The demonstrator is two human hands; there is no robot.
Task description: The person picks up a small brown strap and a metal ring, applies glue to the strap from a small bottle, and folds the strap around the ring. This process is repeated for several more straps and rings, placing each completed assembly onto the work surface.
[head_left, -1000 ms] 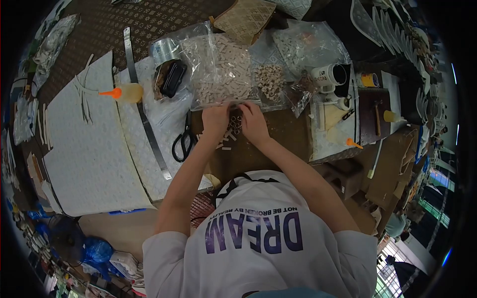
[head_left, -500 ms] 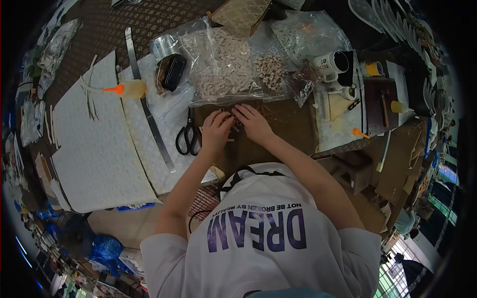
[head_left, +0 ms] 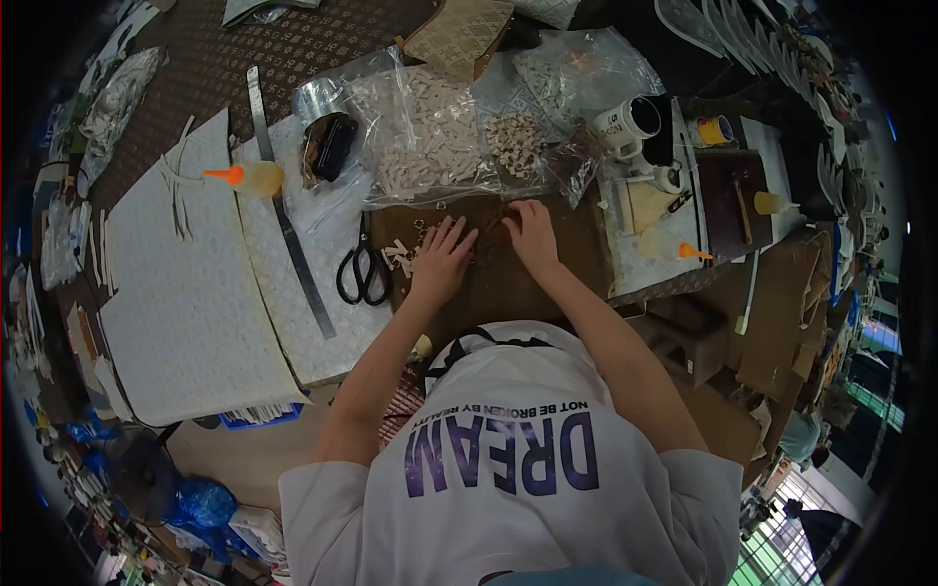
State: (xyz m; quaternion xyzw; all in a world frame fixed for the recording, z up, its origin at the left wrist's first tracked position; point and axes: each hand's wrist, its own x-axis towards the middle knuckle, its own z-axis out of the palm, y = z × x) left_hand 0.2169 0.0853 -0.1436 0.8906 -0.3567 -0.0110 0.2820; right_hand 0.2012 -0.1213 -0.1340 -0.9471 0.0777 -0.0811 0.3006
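My left hand (head_left: pixel 445 259) lies flat on the brown work board (head_left: pixel 508 293), fingers spread, beside several small pale strips (head_left: pixel 399 256). My right hand (head_left: pixel 533 237) rests on the board to the right, its fingertips at a small patch of reddish-brown bits (head_left: pixel 495 227); its fingers are bent, and whether it holds any bits is too small to tell. Black-handled scissors (head_left: pixel 363 266) lie left of my left hand. Beyond both hands is a clear bag of pale small pieces (head_left: pixel 435 137), with a bag of small rings (head_left: pixel 515 145) beside it.
A metal ruler (head_left: pixel 298 259) and a glue bottle with orange tip (head_left: pixel 256 178) lie on the left white sheets. At the right are a white mug (head_left: pixel 625 125), another orange-tipped bottle (head_left: pixel 674 246), a hammer (head_left: pixel 744 210) and a yellow tin (head_left: pixel 710 131).
My hands have moved apart. The left hand now lies flatter, and pale strips show to its left. The whole view has shifted slightly.
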